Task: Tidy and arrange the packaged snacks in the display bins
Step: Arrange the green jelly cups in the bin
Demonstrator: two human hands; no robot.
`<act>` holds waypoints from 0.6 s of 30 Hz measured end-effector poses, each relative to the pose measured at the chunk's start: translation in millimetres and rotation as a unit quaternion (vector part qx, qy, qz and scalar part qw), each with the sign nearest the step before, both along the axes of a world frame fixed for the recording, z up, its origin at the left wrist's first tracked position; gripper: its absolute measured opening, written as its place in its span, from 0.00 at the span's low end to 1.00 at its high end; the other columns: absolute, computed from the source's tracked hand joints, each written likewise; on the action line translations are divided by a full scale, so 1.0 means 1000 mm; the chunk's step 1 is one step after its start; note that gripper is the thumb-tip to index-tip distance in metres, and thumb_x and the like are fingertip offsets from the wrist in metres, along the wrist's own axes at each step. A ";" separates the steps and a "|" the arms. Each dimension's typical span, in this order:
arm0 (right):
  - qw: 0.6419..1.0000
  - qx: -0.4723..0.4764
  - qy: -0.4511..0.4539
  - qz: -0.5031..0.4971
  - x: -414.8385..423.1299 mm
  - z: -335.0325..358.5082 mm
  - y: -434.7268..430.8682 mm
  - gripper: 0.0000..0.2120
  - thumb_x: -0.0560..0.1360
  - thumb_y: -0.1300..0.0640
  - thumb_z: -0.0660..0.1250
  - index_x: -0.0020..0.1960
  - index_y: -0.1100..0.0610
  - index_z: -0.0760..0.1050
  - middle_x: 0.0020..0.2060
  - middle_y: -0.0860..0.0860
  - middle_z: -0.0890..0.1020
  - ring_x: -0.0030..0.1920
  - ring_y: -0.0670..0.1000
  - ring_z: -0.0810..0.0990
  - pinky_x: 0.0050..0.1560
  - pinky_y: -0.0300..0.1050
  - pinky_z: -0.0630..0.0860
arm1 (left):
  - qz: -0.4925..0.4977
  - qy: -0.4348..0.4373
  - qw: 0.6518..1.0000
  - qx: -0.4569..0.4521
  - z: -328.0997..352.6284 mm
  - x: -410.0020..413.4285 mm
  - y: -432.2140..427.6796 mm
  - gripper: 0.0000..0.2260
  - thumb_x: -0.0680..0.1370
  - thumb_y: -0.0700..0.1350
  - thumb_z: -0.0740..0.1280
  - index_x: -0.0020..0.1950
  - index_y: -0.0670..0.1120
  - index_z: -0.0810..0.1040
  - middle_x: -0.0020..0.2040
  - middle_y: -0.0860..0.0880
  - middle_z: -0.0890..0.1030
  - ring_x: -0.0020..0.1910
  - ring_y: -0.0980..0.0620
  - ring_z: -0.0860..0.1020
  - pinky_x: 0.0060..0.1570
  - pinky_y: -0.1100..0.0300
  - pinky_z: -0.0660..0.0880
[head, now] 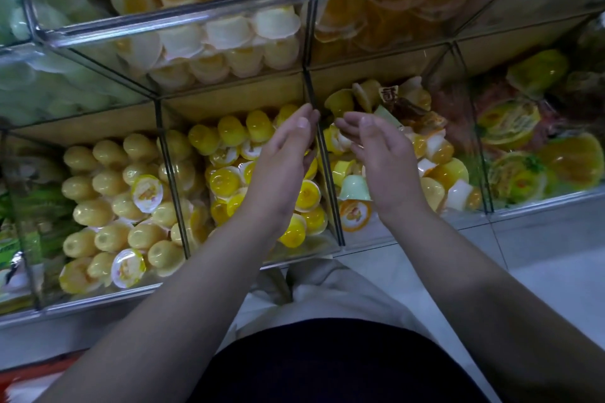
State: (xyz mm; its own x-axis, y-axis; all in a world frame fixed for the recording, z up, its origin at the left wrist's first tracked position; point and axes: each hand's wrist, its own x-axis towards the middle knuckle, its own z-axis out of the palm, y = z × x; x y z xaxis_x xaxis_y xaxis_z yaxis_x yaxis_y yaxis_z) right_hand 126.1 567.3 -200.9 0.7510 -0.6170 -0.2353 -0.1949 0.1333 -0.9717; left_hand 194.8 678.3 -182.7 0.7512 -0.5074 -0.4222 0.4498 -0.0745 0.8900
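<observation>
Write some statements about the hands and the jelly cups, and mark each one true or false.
1. The left hand is over yellow cups. True.
2. The right hand grips the green cup. False: the hand is open with relaxed fingers, and the cup lies in the bin.
3. A clear divider runs between the two hands. True.
4. Both hands reach into the upper row of bins. False: they are over the lower bins.
</observation>
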 end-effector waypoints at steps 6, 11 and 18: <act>0.996 0.011 0.085 0.020 -0.008 -0.017 -0.006 0.09 0.81 0.51 0.60 0.58 0.49 0.77 0.56 0.47 0.82 0.60 0.45 0.78 0.64 0.46 0.73 | -0.026 0.028 0.999 0.028 -0.015 -0.009 -0.012 0.17 0.83 0.51 0.55 0.71 0.53 0.68 0.65 0.58 0.75 0.68 0.61 0.71 0.67 0.58 0.66; 0.989 0.024 0.141 0.027 -0.011 -0.030 -0.011 0.16 0.74 0.40 0.59 0.55 0.46 0.77 0.57 0.46 0.81 0.60 0.47 0.78 0.65 0.51 0.72 | -0.048 0.066 0.994 0.071 -0.026 -0.016 -0.027 0.12 0.84 0.50 0.55 0.66 0.56 0.70 0.62 0.57 0.76 0.66 0.57 0.72 0.66 0.57 0.68; 0.988 -0.018 0.149 0.035 -0.014 -0.037 -0.008 0.10 0.81 0.51 0.59 0.57 0.50 0.77 0.48 0.39 0.79 0.49 0.34 0.76 0.44 0.22 0.68 | -0.090 0.179 0.973 0.113 -0.033 -0.031 -0.043 0.24 0.78 0.64 0.56 0.70 0.55 0.71 0.69 0.54 0.74 0.71 0.53 0.69 0.69 0.47 0.66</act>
